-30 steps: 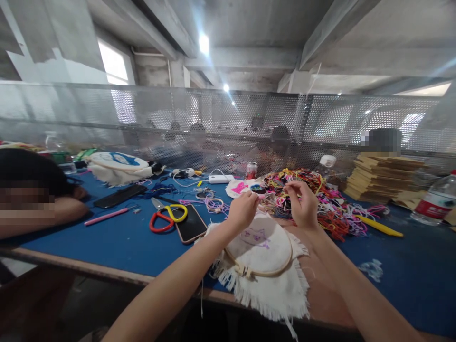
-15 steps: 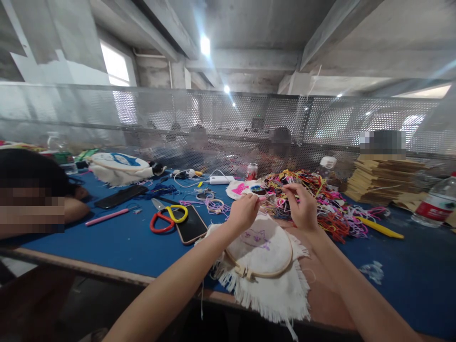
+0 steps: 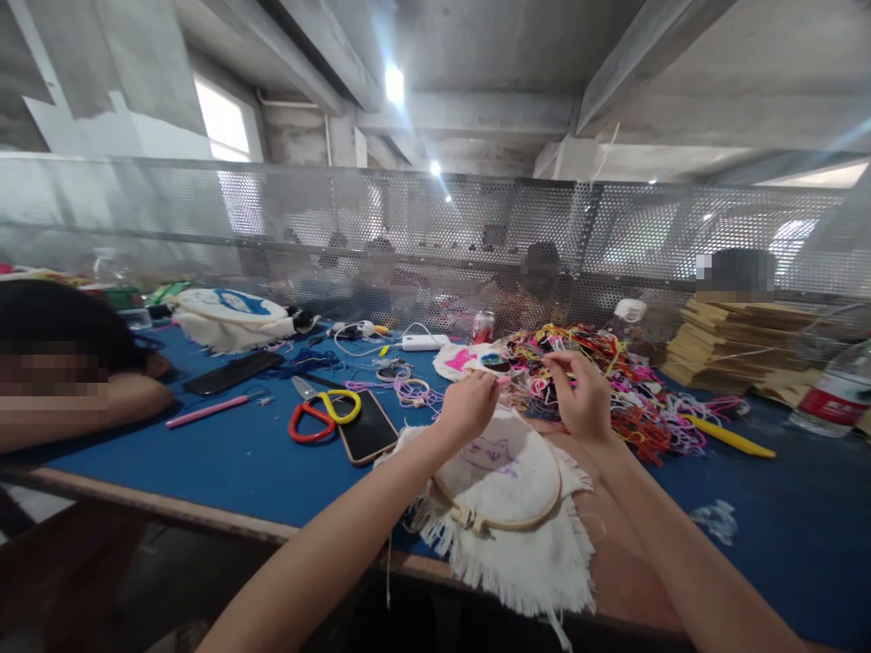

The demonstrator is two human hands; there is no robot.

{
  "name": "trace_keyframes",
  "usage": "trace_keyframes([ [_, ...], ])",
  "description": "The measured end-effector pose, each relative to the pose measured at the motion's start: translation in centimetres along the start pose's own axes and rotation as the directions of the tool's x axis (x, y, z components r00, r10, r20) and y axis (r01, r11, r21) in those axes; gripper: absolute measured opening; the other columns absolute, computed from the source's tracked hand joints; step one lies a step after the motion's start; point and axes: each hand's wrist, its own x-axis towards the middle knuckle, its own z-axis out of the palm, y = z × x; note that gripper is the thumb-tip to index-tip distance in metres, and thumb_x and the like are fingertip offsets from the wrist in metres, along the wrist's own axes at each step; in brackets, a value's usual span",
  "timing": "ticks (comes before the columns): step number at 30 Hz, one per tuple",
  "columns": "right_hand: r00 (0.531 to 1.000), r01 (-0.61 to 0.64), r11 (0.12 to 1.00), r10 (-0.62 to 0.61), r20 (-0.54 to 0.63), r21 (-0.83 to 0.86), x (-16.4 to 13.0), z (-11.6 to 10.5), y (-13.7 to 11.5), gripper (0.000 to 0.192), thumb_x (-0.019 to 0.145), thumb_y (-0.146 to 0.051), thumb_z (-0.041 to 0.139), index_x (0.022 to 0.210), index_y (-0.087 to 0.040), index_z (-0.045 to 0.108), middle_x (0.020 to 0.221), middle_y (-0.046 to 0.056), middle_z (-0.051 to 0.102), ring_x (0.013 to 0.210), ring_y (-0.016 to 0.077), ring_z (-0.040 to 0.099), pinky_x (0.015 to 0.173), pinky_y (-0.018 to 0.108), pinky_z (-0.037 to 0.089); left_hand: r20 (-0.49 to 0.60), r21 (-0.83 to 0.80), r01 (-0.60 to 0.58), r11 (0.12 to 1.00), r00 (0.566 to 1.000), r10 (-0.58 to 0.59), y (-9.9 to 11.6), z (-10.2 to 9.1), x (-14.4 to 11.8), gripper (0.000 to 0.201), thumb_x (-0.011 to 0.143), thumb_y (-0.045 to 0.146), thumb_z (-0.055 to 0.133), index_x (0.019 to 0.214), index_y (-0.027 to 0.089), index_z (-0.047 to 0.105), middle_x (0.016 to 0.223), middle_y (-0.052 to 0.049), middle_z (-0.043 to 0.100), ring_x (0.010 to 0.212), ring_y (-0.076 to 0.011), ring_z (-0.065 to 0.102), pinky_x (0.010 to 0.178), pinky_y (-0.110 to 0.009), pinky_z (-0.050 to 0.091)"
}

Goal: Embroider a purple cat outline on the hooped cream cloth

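My left hand point(image 3: 472, 404) is closed in a pinch above the far part of an embroidery hoop point(image 3: 521, 523). A small pink object shows at its fingertips; its kind is too small to tell. To the right, my right hand point(image 3: 582, 392) also pinches, thumb against index finger, before a heap of coloured yarn point(image 3: 632, 399). Whatever lies between those fingers is too fine to make out. The wooden hoop stretches white fabric point(image 3: 523, 485) with frayed edges, lying at the table's front edge. A purple outline drawing on the cloth is partly shaded by my left hand.
Red-and-yellow scissors point(image 3: 315, 423) overlap a phone point(image 3: 364, 431) left of the hoop. A pink pen-like tool point(image 3: 208, 412) lies farther left, near a person resting on the table point(image 3: 224, 472). A yellow tool point(image 3: 731, 435), a bottle point(image 3: 834, 399) and stacked brown paper point(image 3: 721, 340) are at right.
The whole view shifts very slightly. Both hands keep their pinches in nearly the same place over the hoop.
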Motion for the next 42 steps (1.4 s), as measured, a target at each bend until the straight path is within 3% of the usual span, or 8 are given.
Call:
trace_keyframes([
  [24, 0.998, -0.008, 0.999, 0.006, 0.06, 0.033, -0.3, 0.3, 0.8, 0.013, 0.088, -0.022, 0.045, 0.088, -0.019, 0.057, 0.085, 0.007, 0.064, 0.081, 0.0194, 0.06, 0.074, 0.034, 0.048, 0.025, 0.019, -0.028, 0.999, 0.999, 0.028, -0.1, -0.4, -0.2, 0.041, 0.094, 0.042, 0.02, 0.089, 0.018, 0.053, 0.092, -0.006, 0.062, 0.082, -0.0175, 0.06, 0.064, -0.024, 0.041],
  [32, 0.991, 0.022, 0.999, -0.025, 0.134, 0.025, -0.5, 0.6, 0.9, 0.012, 0.088, -0.022, 0.045, 0.088, -0.019, 0.057, 0.085, 0.006, 0.064, 0.08, 0.0188, 0.06, 0.074, 0.033, 0.048, -0.002, 0.032, -0.044, 0.999, 0.999, 0.045, 0.2, -0.6, -0.2, 0.041, 0.094, 0.042, 0.018, 0.089, 0.019, 0.051, 0.091, -0.005, 0.061, 0.08, -0.0167, 0.06, 0.062, -0.024, 0.04],
  [42, 0.998, 0.062, 0.998, -0.061, 0.017, -0.025, 0.0, -0.1, 0.2, 0.012, 0.088, -0.019, 0.045, 0.088, -0.019, 0.057, 0.083, 0.007, 0.064, 0.08, 0.0186, 0.06, 0.074, 0.032, 0.048, 0.016, 0.048, -0.012, 0.999, 1.0, 0.011, -0.4, 0.4, 0.2, 0.046, 0.093, 0.044, 0.017, 0.091, 0.018, 0.055, 0.093, -0.007, 0.063, 0.083, -0.0184, 0.061, 0.065, -0.026, 0.042],
])
